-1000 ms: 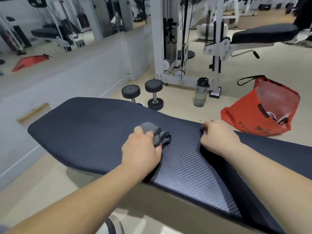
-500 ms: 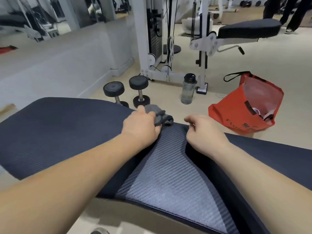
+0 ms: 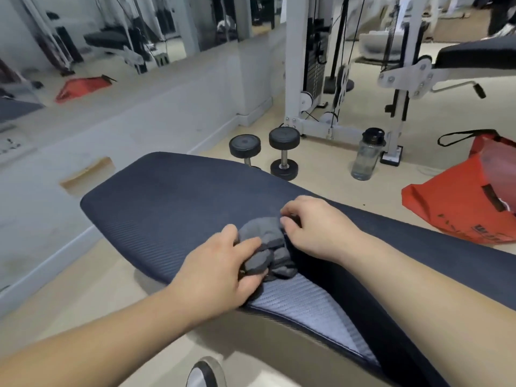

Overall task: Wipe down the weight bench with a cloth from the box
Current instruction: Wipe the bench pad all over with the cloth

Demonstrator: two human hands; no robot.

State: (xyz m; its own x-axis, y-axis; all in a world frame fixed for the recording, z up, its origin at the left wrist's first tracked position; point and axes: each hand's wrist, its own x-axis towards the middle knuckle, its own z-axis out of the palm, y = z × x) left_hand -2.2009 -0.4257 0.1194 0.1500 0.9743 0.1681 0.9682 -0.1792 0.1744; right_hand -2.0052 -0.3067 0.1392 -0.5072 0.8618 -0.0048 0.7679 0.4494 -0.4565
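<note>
On bench (image 3: pixel 173 202): 1 cloth (image 3: pixel 265 247); L hand (image 3: pixel 217 270) + R hand (image 3: pixel 315 227) grip it.

On the beige floor (image 3: pixel 349 188) ahead of you: 2 black dumbbells stood on end, the R dumbbell (image 3: pixel 284 156) in full view, the L dumbbell (image 3: pixel 245 146) just beside it w/ its lower end hidden. A clear water bottle (image 3: pixel 365 156) w/ black lid stands to their R, near the foot of a white cable machine (image 3: pixel 296 65). Further R, a red bag (image 3: pixel 458 208) w/ black strap sags open. Top R, a 2nd black pad (image 3: pixel 474 55) sits on a white bracket. The L-wall mirror (image 3: pixel 178 29) shows a red bag's reflection (image 3: pixel 83 86).
</note>
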